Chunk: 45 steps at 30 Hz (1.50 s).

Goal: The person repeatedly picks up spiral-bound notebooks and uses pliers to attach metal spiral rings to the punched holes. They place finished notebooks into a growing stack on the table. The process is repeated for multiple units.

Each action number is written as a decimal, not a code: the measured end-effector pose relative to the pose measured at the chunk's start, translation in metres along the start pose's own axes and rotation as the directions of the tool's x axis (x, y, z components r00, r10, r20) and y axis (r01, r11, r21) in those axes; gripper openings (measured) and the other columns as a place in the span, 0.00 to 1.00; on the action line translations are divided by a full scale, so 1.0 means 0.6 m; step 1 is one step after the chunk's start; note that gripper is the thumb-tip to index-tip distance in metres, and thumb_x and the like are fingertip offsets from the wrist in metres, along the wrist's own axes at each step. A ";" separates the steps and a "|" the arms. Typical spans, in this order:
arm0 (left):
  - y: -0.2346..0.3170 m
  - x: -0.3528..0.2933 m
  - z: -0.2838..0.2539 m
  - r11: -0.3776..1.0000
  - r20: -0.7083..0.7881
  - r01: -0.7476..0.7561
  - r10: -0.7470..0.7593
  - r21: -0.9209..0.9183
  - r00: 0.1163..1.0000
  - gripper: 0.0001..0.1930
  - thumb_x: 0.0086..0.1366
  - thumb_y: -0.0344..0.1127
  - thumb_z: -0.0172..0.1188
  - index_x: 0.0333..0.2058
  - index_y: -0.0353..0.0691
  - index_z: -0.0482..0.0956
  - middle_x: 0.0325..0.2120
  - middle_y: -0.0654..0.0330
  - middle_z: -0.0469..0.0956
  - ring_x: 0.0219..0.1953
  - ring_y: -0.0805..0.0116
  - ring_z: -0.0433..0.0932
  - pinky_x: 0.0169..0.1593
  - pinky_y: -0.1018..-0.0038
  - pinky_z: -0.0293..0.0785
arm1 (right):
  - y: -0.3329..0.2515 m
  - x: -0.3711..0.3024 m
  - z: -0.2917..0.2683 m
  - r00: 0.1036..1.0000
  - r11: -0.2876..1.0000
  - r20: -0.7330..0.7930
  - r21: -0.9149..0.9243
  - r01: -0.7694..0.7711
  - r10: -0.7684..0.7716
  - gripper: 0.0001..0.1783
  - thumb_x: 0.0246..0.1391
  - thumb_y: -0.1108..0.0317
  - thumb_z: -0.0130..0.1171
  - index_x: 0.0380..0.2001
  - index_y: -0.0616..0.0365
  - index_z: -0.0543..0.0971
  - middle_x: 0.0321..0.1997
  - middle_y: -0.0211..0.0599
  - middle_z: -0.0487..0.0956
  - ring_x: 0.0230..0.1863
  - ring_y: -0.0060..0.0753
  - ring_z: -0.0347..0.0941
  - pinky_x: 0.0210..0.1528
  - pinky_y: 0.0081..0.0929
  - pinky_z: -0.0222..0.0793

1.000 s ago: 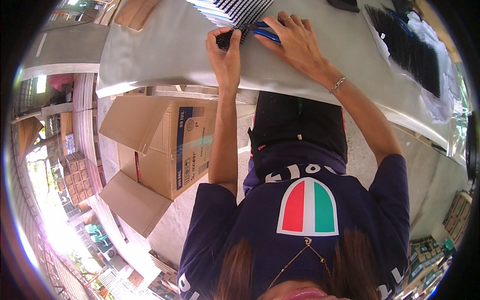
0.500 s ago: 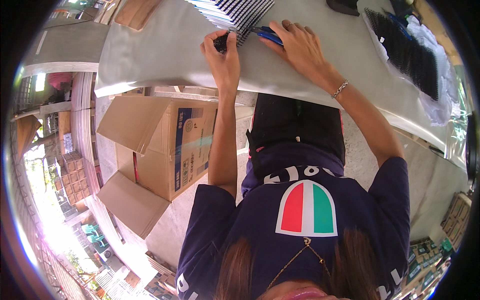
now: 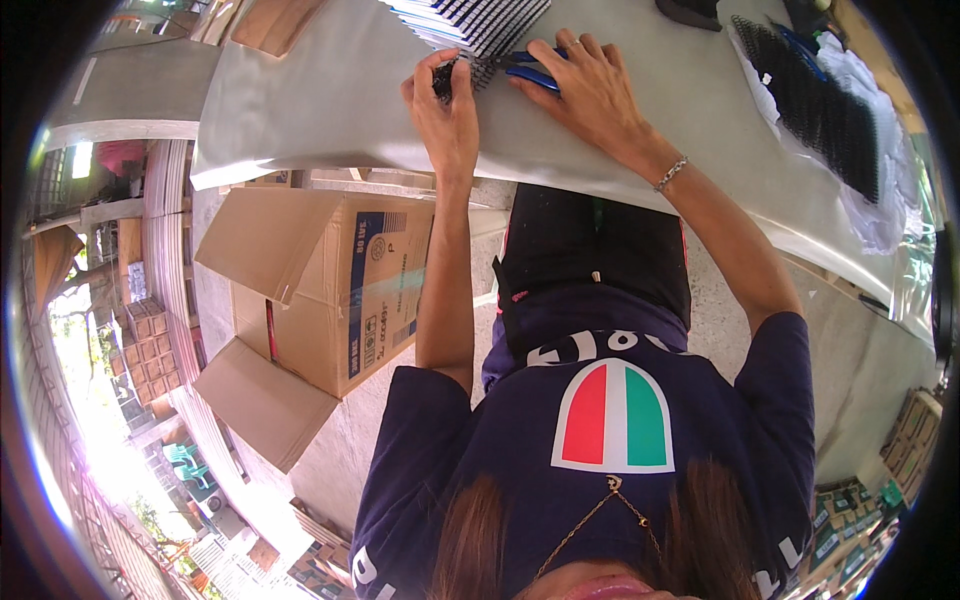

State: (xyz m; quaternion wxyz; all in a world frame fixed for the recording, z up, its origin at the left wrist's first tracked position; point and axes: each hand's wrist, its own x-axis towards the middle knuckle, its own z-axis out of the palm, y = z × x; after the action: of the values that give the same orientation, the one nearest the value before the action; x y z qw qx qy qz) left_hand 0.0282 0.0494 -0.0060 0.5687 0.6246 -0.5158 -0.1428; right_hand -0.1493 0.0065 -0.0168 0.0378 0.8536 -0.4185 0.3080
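Blue-handled pliers (image 3: 530,70) in closed right hand (image 3: 590,95) grip; left hand (image 3: 445,110) grip pinched on black strip (image 3: 447,78).

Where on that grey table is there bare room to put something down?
The table is bare left of the left hand, out to its left edge. It is crowded around the right hand, the blue-handled tool, the black-and-white stack and the black pile.

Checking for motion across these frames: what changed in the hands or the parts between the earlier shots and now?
Very little. The left hand still pinches a small black piece at the near edge of the black-and-white strip stack; the right hand still rests over the blue-handled tool. Both hands keep to the same spot on the grey table. The open cardboard box and the bag of black parts stayed put.
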 end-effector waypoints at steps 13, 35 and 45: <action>0.006 0.002 -0.009 0.998 0.027 -0.015 0.013 0.067 1.000 0.10 0.66 0.33 0.61 0.45 0.40 0.79 0.39 0.55 0.80 0.51 0.58 0.67 0.51 0.65 0.68 | -0.003 -0.002 -0.022 0.995 0.998 0.072 0.011 -0.067 0.066 0.22 0.60 0.45 0.59 0.47 0.49 0.78 0.40 0.45 0.82 0.43 0.46 0.80 0.47 0.48 0.72; -0.019 0.015 -0.014 0.872 0.209 -0.349 0.291 0.344 0.934 0.17 0.58 0.41 0.72 0.42 0.41 0.79 0.41 0.50 0.78 0.53 0.53 0.69 0.54 0.60 0.68 | -0.001 -0.009 0.000 1.000 0.998 -0.012 -0.059 -0.013 0.013 0.25 0.59 0.43 0.60 0.52 0.45 0.77 0.53 0.46 0.76 0.51 0.48 0.72 0.50 0.52 0.64; -0.023 0.016 -0.009 0.888 0.172 -0.331 0.289 0.320 0.942 0.12 0.58 0.36 0.70 0.38 0.38 0.81 0.38 0.50 0.79 0.48 0.52 0.73 0.51 0.62 0.71 | -0.001 -0.009 -0.002 0.999 0.997 -0.034 -0.077 -0.017 0.014 0.25 0.59 0.44 0.60 0.51 0.47 0.77 0.52 0.49 0.75 0.48 0.48 0.72 0.47 0.49 0.63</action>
State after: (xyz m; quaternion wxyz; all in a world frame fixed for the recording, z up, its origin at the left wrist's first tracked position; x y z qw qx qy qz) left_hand 0.0430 0.0425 -0.0120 0.4343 0.6141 -0.6590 0.0053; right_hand -0.1521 0.0112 -0.0186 0.0753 0.8429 -0.4361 0.3061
